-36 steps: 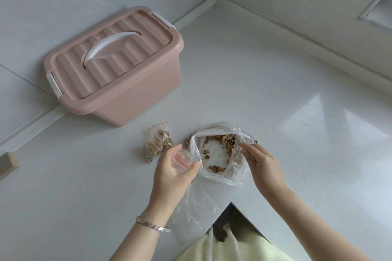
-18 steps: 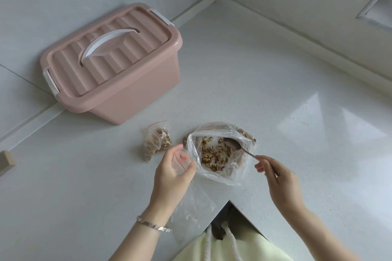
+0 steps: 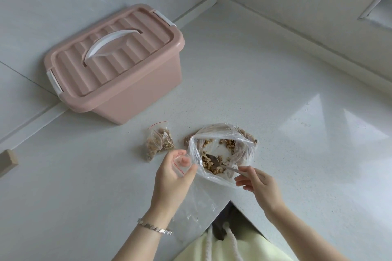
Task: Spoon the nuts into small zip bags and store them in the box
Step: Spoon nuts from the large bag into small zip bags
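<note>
A large clear plastic bag lies open on the white counter with walnut pieces inside. My right hand pinches the handle of a metal spoon whose bowl sits among the nuts in the bag. My left hand holds a small empty zip bag with a red seal line, its mouth open just left of the big bag. A filled small zip bag of nuts lies on the counter further left. The pink storage box stands behind, lid closed, white handle on top.
The counter forms a corner with grey walls at the back and right. A small beige block sits at the left edge. Loose clear plastic lies under my left wrist at the counter's front notch.
My right hand took up the spoon and drew back to the near side of the big bag. The spoon's bowl moved from the far side to the near nuts. The left hand hardly moved.
</note>
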